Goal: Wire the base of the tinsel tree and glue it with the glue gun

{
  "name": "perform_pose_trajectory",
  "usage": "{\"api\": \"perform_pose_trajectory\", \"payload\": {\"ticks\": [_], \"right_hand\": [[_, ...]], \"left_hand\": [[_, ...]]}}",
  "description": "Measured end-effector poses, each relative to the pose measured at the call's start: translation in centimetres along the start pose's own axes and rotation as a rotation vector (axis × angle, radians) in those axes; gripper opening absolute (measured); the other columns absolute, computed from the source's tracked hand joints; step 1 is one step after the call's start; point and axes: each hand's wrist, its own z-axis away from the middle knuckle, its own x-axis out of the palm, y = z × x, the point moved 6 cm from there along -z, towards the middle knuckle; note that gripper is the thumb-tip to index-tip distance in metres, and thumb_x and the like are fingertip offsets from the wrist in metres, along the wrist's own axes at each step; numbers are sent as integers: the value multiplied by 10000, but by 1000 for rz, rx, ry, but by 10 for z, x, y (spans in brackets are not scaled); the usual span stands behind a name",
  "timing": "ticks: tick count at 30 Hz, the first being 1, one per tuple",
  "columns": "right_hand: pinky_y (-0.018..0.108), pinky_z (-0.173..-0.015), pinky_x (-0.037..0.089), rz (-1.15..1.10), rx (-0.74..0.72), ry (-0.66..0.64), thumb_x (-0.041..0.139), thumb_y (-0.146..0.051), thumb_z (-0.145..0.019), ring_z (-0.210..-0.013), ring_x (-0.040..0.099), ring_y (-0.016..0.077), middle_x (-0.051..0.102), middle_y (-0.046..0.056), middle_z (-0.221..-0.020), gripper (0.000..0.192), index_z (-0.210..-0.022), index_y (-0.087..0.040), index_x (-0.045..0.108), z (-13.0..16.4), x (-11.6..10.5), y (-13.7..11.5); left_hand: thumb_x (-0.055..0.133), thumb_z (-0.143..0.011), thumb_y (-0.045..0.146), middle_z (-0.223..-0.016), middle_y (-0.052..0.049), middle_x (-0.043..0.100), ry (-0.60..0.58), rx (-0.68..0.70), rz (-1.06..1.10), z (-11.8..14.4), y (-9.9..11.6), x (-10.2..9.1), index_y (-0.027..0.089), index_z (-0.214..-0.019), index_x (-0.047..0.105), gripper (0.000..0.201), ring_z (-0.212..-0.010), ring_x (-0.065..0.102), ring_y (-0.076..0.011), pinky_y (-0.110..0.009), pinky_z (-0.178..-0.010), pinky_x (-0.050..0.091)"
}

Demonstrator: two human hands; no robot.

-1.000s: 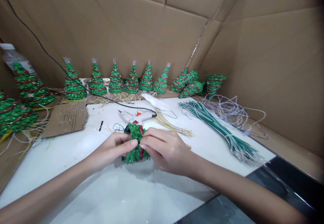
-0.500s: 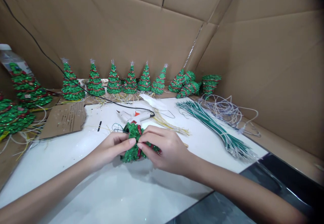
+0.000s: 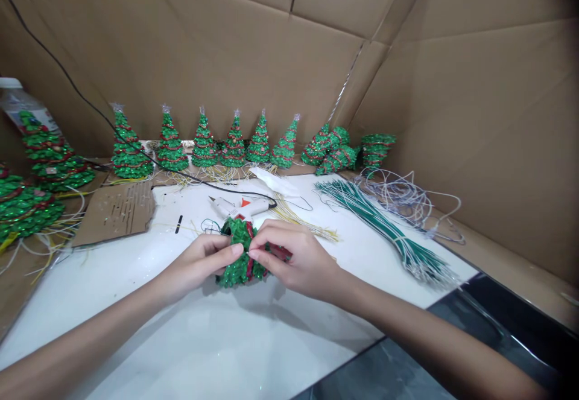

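A small green glittery Christmas tree (image 3: 239, 252) with red trim lies on the white table (image 3: 217, 339), gripped from both sides. My left hand (image 3: 199, 261) pinches it from the left. From the right, my right hand (image 3: 296, 258) closes its fingers on the tree and its red trim. The fingertips of both hands almost meet over the tree's middle. A white hot glue gun (image 3: 237, 207) with a black cord lies just behind the tree.
A row of finished small trees (image 3: 203, 143) stands along the cardboard back wall. Larger trees (image 3: 49, 155) crowd the left side. A bundle of green wires (image 3: 384, 231) and pale wires (image 3: 407, 198) lie right. A cardboard scrap (image 3: 115, 213) lies left.
My right hand has shifted slightly up and back on the tree, showing more red trim beside its fingers. The left hand stays in place.
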Motion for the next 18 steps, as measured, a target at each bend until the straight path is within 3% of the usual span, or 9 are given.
{"api": "perform_pose_trajectory", "payload": {"ticks": [7,14,18], "right_hand": [[216,-586,415,91,-82,12,553,-150,-882,-649,531,112,583,15,-715,103,-802,-163,616,2,2,-4],[220,-556,432,233,-227,58,483,-154,-930,-617,547,107,629,35,-720,217,-770,-158,630,7,4,-11],[229,-598,482,194,-259,49,502,-149,-913,-677,595,119,680,58,-801,172,-872,-151,669,13,1,-13]], "left_hand": [[627,-825,559,-649,29,435,-3,26,-19,0,3,1,130,-748,614,436,-600,368,-110,-233,-551,279],[644,-791,589,-677,19,487,14,-2,0,0,3,1,142,-760,614,448,-626,430,-127,-239,-581,325],[661,-771,596,-688,9,523,14,-17,4,1,2,1,138,-779,643,458,-646,464,-139,-247,-601,350]]}}
